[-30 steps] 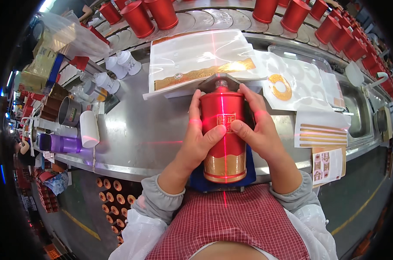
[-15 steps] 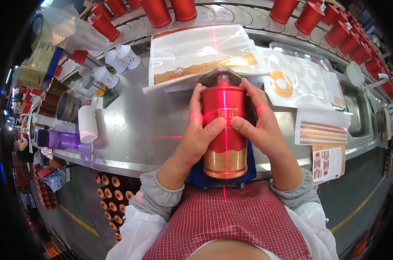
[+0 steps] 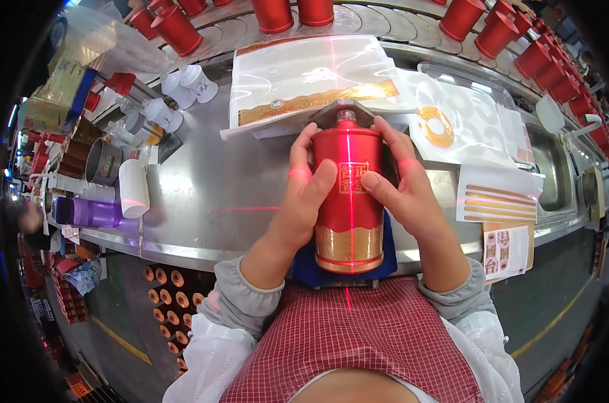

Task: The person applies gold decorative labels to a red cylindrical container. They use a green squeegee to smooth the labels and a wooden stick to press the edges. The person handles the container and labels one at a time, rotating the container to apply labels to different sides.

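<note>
A red bottle (image 3: pixel 348 215) with a gold wave band near its base lies along my line of sight, its clear-topped neck away from me. Its neck end meets a grey metal bracket (image 3: pixel 326 121), and blue cloth (image 3: pixel 389 258) shows beneath it. A small square gold-lettered label (image 3: pixel 353 178) sits on its upper face. My left hand (image 3: pixel 301 205) wraps the left side, thumb raised near the label's left edge. On the other side, my right hand (image 3: pixel 412 198) grips the bottle, its thumb at the label's right edge. A red laser line runs down the bottle.
Beyond the steel bench (image 3: pixel 203 174), red bottles (image 3: pixel 177 30) stand on a curved conveyor. Sticker sheets with gold bands (image 3: pixel 311 80), a gold ring (image 3: pixel 436 126) and gold strips (image 3: pixel 499 205) lie around. At left are white bottles (image 3: pixel 197 86) and a paper roll (image 3: pixel 134 188); a sink (image 3: pixel 553 168) is at right.
My left thumb has lifted off the label and shifted left, showing more of its lettering. My right thumb has moved up slightly. The red bottles on the conveyor have travelled to the right.
</note>
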Motion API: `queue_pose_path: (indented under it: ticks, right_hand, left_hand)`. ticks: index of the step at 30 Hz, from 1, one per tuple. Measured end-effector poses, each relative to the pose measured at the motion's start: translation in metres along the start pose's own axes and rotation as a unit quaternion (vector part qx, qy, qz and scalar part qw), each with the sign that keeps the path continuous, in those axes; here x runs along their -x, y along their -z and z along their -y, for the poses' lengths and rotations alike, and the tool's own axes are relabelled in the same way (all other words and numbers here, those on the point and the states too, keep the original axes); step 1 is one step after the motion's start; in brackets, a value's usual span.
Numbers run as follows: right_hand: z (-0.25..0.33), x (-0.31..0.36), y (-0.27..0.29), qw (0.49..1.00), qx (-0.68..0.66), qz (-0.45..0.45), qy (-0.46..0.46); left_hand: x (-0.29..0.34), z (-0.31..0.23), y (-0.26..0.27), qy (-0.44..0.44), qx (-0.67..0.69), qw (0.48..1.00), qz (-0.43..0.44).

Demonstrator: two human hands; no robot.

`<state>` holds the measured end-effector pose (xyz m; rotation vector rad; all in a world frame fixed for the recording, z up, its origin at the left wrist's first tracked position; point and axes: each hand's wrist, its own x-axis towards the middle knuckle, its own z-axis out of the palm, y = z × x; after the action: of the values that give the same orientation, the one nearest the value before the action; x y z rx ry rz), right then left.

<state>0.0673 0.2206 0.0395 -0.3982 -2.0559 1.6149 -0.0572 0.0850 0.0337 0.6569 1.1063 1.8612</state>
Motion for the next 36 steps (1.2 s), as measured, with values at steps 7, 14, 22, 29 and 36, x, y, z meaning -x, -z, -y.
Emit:
queue_pose_path:
  ticks: [7, 14, 22, 29, 36]
  right_hand:
    - [0.002, 0.0, 0.0, 1.0, 0.011, 0.003, 0.005]
    - [0.003, -0.001, -0.002, 1.0, -0.007, -0.007, 0.002]
    - [0.001, -0.002, 0.001, 1.0, 0.017, -0.002, 0.006]
    - [0.0, -0.001, 0.0, 1.0, 0.015, -0.006, 0.01]
    - [0.032, 0.013, 0.007, 0.981, -0.11, -0.159, 0.021]
  left_hand:
    - [-0.001, 0.005, -0.001, -0.001, -0.048, 0.999, -0.013]
    - [0.0, 0.003, -0.002, -0.006, -0.049, 0.999, -0.012]
    - [-0.001, 0.002, -0.003, -0.004, -0.036, 0.999, -0.014]
    - [0.0, 0.001, -0.002, 0.006, -0.058, 0.998, -0.005]
    - [0.001, 0.002, -0.005, 0.008, -0.041, 0.999, -0.007]
